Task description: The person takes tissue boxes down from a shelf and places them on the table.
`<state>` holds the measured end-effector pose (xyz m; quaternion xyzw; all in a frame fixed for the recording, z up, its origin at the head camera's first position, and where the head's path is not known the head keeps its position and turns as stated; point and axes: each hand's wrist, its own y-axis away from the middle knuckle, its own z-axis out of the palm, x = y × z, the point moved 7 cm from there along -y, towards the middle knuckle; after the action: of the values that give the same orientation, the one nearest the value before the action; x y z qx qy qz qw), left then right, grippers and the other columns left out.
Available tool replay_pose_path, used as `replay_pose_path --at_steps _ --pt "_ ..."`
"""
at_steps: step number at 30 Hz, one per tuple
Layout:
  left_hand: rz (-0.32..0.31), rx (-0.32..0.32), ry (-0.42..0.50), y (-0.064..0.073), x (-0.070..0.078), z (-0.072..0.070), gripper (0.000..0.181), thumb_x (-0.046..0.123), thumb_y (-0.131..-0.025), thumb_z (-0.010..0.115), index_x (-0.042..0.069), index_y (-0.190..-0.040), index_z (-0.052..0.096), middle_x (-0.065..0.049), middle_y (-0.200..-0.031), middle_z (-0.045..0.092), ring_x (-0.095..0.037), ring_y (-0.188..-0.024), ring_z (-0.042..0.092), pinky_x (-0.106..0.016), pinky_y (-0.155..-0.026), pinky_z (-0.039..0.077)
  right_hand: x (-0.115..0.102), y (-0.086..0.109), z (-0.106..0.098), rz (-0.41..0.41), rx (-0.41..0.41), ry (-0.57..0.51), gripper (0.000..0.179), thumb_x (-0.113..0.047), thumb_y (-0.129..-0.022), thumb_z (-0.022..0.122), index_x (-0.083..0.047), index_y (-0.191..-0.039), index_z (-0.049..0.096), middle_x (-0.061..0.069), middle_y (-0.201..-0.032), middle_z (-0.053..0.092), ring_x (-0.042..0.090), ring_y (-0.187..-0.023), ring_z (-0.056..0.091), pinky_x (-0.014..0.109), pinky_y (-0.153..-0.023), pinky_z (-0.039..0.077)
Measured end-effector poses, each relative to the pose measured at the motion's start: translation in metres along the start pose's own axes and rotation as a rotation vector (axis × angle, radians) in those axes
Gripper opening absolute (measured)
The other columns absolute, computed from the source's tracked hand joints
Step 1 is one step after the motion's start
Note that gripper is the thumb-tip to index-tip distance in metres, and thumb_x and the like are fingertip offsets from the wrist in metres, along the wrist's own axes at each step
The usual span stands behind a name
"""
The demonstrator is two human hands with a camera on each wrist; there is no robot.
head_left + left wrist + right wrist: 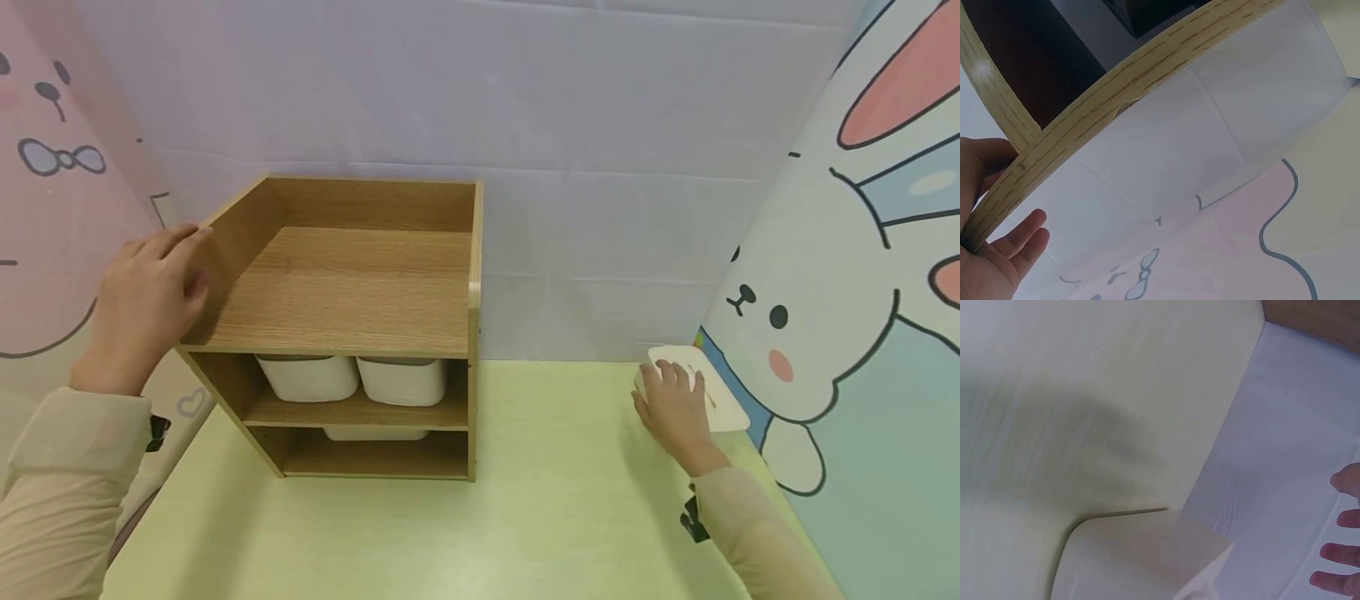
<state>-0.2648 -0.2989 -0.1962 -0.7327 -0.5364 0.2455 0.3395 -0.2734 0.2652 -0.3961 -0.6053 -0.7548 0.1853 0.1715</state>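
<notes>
A light wooden shelf unit point(360, 287) stands on the table. My left hand point(153, 292) grips the top edge of its left side panel; in the left wrist view the thumb and fingers of that hand point(997, 269) lie on opposite sides of the panel's edge point(1060, 134). Far to the right, my right hand point(675, 412) is over a white box point(723, 396) with rounded corners and thin brown marks on top. Its fingers look fairly straight and spread in the right wrist view, where the pale box point(1129, 556) shows below and left of the fingertips point(1335, 553).
Two white bins point(307, 379) point(402, 382) sit side by side on the middle shelf, and part of another white bin point(375, 433) shows on the lowest level. The pale yellow-green table point(555, 500) meets a white sheet point(600, 208) behind and a rabbit-printed panel point(847, 350) at right.
</notes>
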Motion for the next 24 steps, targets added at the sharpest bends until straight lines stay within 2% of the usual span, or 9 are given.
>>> replay_pose_path --at_steps 4,9,16,20,24 --pt "-0.017 -0.013 -0.009 -0.001 0.0 0.001 0.044 -0.001 -0.076 0.057 -0.001 -0.121 0.055 -0.023 -0.119 0.057 -0.048 -0.101 0.048 -0.058 -0.088 0.039 -0.015 -0.006 -0.006 -0.058 0.033 0.005 0.042 -0.022 -0.08 0.065 0.001 -0.114 0.052 0.026 -0.116 0.054 0.045 -0.108 0.049 0.068 -0.092 0.033" --pt "-0.026 -0.017 -0.015 -0.002 -0.001 0.002 0.045 0.0 -0.077 0.057 -0.002 -0.121 0.054 -0.024 -0.117 0.056 -0.048 -0.1 0.048 -0.058 -0.089 0.039 -0.035 -0.014 -0.012 -0.138 0.015 0.03 0.043 -0.025 -0.08 0.065 -0.001 -0.114 0.054 0.024 -0.118 0.053 0.043 -0.11 0.049 0.066 -0.092 0.034" --pt "-0.04 -0.023 -0.015 0.0 -0.002 0.002 0.046 0.0 -0.076 0.057 -0.003 -0.122 0.053 -0.025 -0.118 0.056 -0.049 -0.1 0.048 -0.059 -0.09 0.037 -0.069 -0.021 -0.025 -0.299 0.04 0.089 0.045 -0.032 -0.081 0.064 -0.005 -0.115 0.053 0.02 -0.116 0.055 0.039 -0.109 0.051 0.058 -0.09 0.041" --pt "-0.045 -0.025 -0.013 0.0 -0.003 0.002 0.046 0.0 -0.076 0.057 -0.002 -0.122 0.053 -0.025 -0.118 0.056 -0.05 -0.1 0.047 -0.059 -0.09 0.037 -0.089 -0.023 -0.031 -0.352 0.063 0.051 0.045 -0.032 -0.081 0.064 -0.005 -0.115 0.054 0.019 -0.116 0.056 0.037 -0.108 0.052 0.054 -0.086 0.044" --pt "-0.044 -0.022 -0.011 0.0 -0.003 0.002 0.046 0.0 -0.076 0.057 -0.002 -0.122 0.053 -0.025 -0.117 0.056 -0.049 -0.1 0.048 -0.059 -0.09 0.037 -0.107 -0.022 -0.036 -0.396 0.063 -0.015 0.045 -0.032 -0.081 0.063 -0.005 -0.117 0.054 0.018 -0.118 0.055 0.036 -0.11 0.051 0.056 -0.088 0.044"
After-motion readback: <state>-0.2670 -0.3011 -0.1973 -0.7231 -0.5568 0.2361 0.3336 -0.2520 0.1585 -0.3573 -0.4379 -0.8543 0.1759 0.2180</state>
